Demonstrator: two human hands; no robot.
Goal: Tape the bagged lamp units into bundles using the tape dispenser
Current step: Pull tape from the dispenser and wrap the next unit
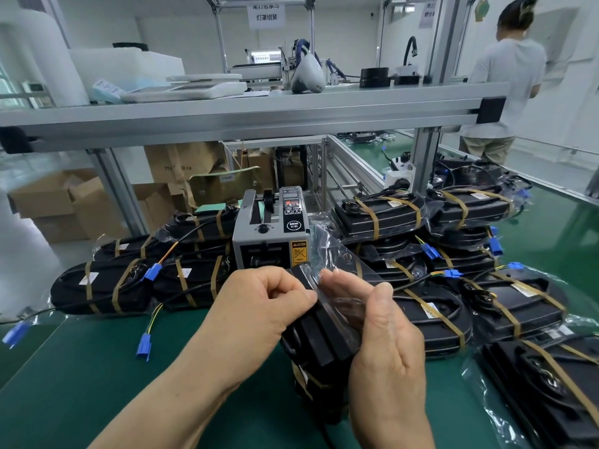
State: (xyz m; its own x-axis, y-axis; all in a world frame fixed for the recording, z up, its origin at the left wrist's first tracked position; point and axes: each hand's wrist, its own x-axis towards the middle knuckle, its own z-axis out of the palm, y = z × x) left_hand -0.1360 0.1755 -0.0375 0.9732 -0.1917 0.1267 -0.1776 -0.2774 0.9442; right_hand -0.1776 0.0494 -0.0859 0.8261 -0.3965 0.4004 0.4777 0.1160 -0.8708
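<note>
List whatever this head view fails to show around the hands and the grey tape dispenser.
Head view:
- Grey box-shaped tape dispenser, outlet slot: partly covered by the left hand and the clear bag; tape there unclear.
- Black bagged lamp unit, lower end: hidden behind the right hand.
- Dispenser control panel readout: too small.
- White hanging sign: top line cut by the upper edge, blurred.

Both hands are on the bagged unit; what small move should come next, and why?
Probably fold the loose bag mouth flat over the lamp unit: the left hand pinches that film, the right hand holds the unit, neither holds tape from the tape dispenser.
</note>
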